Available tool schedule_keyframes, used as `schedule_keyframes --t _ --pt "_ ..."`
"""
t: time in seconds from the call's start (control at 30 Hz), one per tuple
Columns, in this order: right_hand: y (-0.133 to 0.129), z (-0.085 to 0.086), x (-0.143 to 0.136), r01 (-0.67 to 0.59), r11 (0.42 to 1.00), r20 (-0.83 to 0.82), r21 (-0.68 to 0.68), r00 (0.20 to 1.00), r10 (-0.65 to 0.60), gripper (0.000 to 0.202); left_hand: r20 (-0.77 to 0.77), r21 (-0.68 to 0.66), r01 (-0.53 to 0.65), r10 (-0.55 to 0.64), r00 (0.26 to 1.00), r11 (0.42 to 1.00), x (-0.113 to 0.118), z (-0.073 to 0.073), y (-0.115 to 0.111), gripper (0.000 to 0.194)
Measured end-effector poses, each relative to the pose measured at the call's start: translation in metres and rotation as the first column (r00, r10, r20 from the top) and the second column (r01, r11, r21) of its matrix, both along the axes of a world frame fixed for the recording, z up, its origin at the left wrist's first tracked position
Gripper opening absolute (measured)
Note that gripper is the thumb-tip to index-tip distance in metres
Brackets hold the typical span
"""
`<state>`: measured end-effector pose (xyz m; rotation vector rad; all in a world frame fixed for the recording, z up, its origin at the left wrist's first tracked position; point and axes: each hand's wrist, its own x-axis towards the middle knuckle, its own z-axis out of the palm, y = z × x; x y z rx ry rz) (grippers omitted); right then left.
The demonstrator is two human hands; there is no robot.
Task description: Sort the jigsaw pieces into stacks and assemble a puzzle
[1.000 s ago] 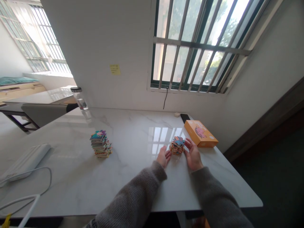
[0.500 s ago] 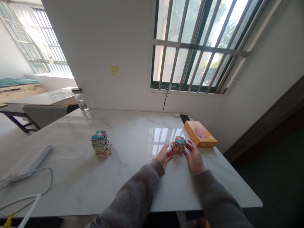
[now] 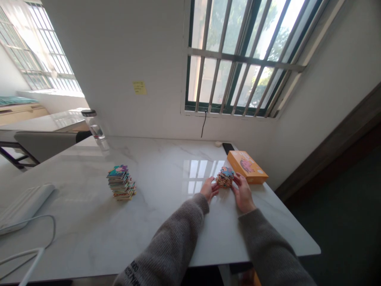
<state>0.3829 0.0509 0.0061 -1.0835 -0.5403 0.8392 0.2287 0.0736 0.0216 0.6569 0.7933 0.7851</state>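
A short stack of colourful puzzle pieces [image 3: 225,178], a blue one on top, stands at the right of the white table. My left hand [image 3: 210,189] is at its left side, thumb and fingertips against the pieces. From the other side my right hand [image 3: 243,194] presses its fingers to the stack, so both hands grip it between them. A taller, slightly uneven stack of puzzle pieces [image 3: 121,183] stands apart on the left, touched by neither hand.
Just behind my right hand lies an orange box [image 3: 247,167], with a dark phone [image 3: 228,148] and a small white round object [image 3: 218,143] beyond it. A clear bottle [image 3: 94,125] stands at the back left. A white power strip [image 3: 28,206] and cables lie at the left.
The view has turned slightly to the right. Between my hands, the short stack has shifted a little right and away from me, closer to the orange box. The taller stack stays put.
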Motion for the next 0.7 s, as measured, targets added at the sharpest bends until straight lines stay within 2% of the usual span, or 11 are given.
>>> schedule_keyframes --t 0.17,0.27,0.3,0.37,0.43,0.5,0.6,0.7 --pt "-0.001 -0.001 0.001 0.001 1.0 0.052 -0.017 0.999 0.0 0.036 -0.024 0.04 0.006 -0.005 1.0 0.999 -0.001 -0.004 0.0 0.039" --pt "-0.009 -0.002 -0.001 0.145 0.989 0.289 -0.023 0.948 -0.132 0.035 -0.102 0.102 0.001 0.01 0.995 0.995 -0.005 -0.007 -0.001 0.039" --pt "-0.013 -0.001 -0.004 0.211 0.977 0.404 0.013 0.893 -0.198 0.035 -0.127 0.12 -0.001 0.017 0.992 0.993 -0.008 -0.008 -0.003 0.038" --pt "-0.022 0.001 -0.016 0.273 0.951 0.617 0.144 0.727 -0.302 0.034 -0.157 0.157 -0.013 0.038 0.987 0.988 -0.017 -0.01 -0.009 0.036" --pt "-0.032 0.003 -0.035 0.177 0.95 0.754 0.256 0.579 -0.311 0.031 -0.222 0.291 0.022 0.046 0.974 0.956 -0.03 -0.013 -0.018 0.032" --pt "-0.041 0.006 -0.057 -0.012 0.962 0.842 0.272 0.486 -0.232 0.026 -0.324 0.495 0.128 0.045 0.945 0.859 -0.048 -0.015 -0.03 0.025" --pt "-0.05 0.008 -0.086 -0.262 0.943 0.921 0.205 0.377 -0.096 0.022 -0.439 0.708 0.288 0.082 0.895 0.645 -0.081 -0.016 -0.05 0.018" --pt "-0.053 0.006 -0.102 -0.396 0.907 0.948 0.142 0.318 -0.009 0.022 -0.431 0.82 0.295 0.188 0.883 0.491 -0.117 -0.01 -0.07 0.016"
